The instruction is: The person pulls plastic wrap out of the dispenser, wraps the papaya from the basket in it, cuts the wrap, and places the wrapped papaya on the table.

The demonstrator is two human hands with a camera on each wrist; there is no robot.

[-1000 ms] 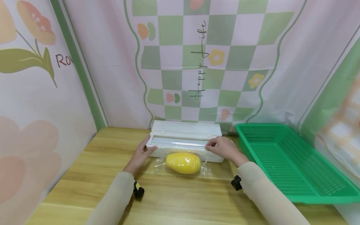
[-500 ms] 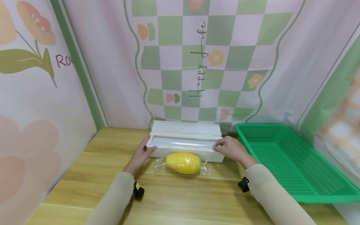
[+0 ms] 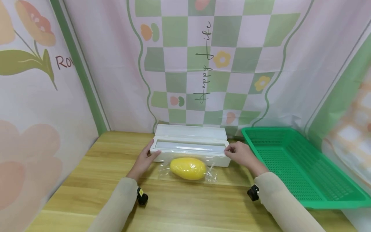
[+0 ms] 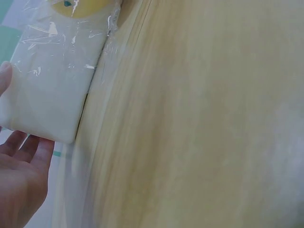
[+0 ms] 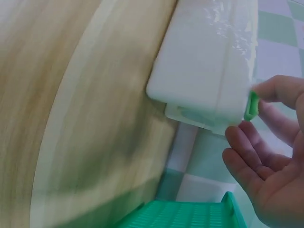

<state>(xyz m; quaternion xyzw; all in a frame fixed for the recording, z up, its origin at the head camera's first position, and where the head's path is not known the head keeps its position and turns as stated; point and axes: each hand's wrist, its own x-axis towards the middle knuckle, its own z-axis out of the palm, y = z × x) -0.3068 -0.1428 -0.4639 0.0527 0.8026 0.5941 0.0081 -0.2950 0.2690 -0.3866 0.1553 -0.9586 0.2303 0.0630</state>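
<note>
A white cling film dispenser box [image 3: 166,157] sits at the back of the table with its lid [image 3: 191,131] raised. At its left end my left hand [image 3: 143,161] grips it, the thumb on the front and the fingers [image 4: 42,151] against the end. My right hand [image 3: 242,155] is at the box's right front corner, pinching a small green slide cutter [image 5: 252,105] between thumb and finger. A yellow oval fruit [image 3: 188,168], apparently a mango or papaya, lies in front of the box in clear film [image 3: 211,175]. The film overlaps the box's front.
To the right stands a green perforated basket [image 3: 333,205], close to my right forearm. The wooden table [image 3: 185,206] stretches toward me. A checkered cloth [image 3: 226,80] hangs directly behind the box. Each wrist carries a small black camera [image 3: 253,192].
My right hand has slid rightward along the box's front edge to its right end with the slide cutter. The left hand keeps its hold, and the fruit stays in place.
</note>
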